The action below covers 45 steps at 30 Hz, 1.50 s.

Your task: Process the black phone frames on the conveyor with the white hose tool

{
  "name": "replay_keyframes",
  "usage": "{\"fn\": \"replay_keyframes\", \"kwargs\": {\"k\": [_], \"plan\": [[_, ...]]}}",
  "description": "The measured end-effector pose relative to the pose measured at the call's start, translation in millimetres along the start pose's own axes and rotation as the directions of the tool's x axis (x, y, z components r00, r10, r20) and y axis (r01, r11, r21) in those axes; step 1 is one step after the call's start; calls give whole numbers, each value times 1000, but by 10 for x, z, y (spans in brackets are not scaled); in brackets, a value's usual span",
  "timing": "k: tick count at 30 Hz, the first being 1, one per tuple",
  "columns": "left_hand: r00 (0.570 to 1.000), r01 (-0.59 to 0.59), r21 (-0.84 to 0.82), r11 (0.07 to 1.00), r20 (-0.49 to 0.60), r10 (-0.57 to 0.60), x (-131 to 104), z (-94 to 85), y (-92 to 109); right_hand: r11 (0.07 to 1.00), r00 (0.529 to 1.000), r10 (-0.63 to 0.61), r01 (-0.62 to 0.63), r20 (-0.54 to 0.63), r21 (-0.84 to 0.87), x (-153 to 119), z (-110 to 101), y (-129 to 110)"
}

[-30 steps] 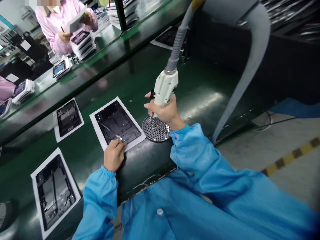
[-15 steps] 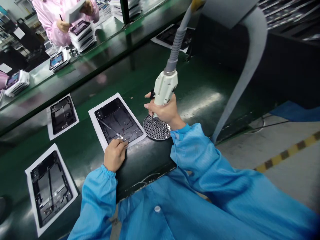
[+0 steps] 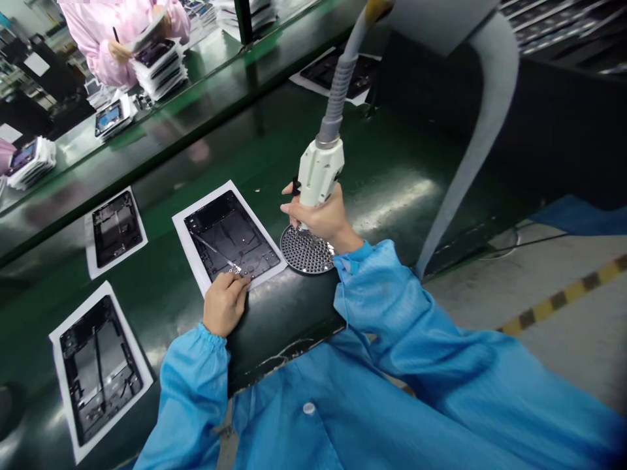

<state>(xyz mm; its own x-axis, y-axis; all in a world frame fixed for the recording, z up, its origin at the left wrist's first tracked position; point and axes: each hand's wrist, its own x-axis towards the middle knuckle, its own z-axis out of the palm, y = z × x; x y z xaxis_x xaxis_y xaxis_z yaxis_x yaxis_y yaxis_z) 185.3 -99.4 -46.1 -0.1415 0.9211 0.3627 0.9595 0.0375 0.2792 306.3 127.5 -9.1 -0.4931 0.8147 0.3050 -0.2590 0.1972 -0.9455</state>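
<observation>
While the right hand (image 3: 323,219) holds a white plastic handheld tool (image 3: 321,171) nearly upright, its grip clamped around the lower body, a round metal dish with a perforated top (image 3: 306,258) lies directly below, small bright screws scattered on it. The tool's tip is hidden, so I cannot tell whether it touches the dish. A grey ribbed hose (image 3: 337,94) rises from the tool's upper end, and a broad grey curved tube (image 3: 497,111) comes down further right.

Just left of the dish, on the glossy dark green table (image 3: 392,163), a black rectangular device panel (image 3: 232,232) lies flat on a white sheet (image 3: 191,251). A thin pale strip runs slantwise across the panel to a small silvery part near its lower edge. The left hand (image 3: 224,303) rests at that edge, fingers curled; I cannot tell whether its grip pinches anything.

Two similar black panels on white paper lie to the left, one in the lower corner (image 3: 100,372), the other higher up (image 3: 117,228). Another shows beyond the hose (image 3: 321,68), partly covered. Across the table, a person in pink sleeves (image 3: 115,62) holds papers beside a white stack (image 3: 161,78).
</observation>
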Motion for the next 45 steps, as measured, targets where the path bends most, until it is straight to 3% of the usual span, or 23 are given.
{"fn": "replay_keyframes", "kwargs": {"k": [4, 7, 10, 15, 25, 32, 36, 39, 45], "plan": [[993, 57, -61, 997, -100, -63, 10, -76, 1, 1000, 1000, 18, -18, 7, 0, 6, 10, -5], [963, 158, -49, 986, -213, -165, 8, -164, -45, 999, 999, 49, -48, 17, -19, 11, 20, -25], [937, 261, -25, 965, -234, -259, -3, -236, -127, 998, 998, 63, -62, 24, -28, 18, 31, -48], [919, 370, -13, 929, -139, -368, 7, -268, -186, 998, 998, 63, -63, 17, -25, 16, 32, -49], [867, 486, 55, 872, 98, -489, 151, -246, -46, 995, 998, 47, -44, 32, -88, -2, 22, -54], [859, 510, -46, 859, 83, -506, 235, -266, -36, 995, 999, 27, -25, 25, -93, 2, 20, -27], [826, 560, -211, 801, 60, -561, 249, -225, 23, 996, 999, 10, -8, 30, -93, 6, 19, 6], [796, 597, -308, 741, 117, -593, 225, -166, 58, 994, 1000, 3, 0, 30, -107, 3, 17, 11], [806, 589, -199, 783, 215, -552, 230, -110, 91, 994, 999, 31, -29, 20, -105, -6, 10, 4]]}}
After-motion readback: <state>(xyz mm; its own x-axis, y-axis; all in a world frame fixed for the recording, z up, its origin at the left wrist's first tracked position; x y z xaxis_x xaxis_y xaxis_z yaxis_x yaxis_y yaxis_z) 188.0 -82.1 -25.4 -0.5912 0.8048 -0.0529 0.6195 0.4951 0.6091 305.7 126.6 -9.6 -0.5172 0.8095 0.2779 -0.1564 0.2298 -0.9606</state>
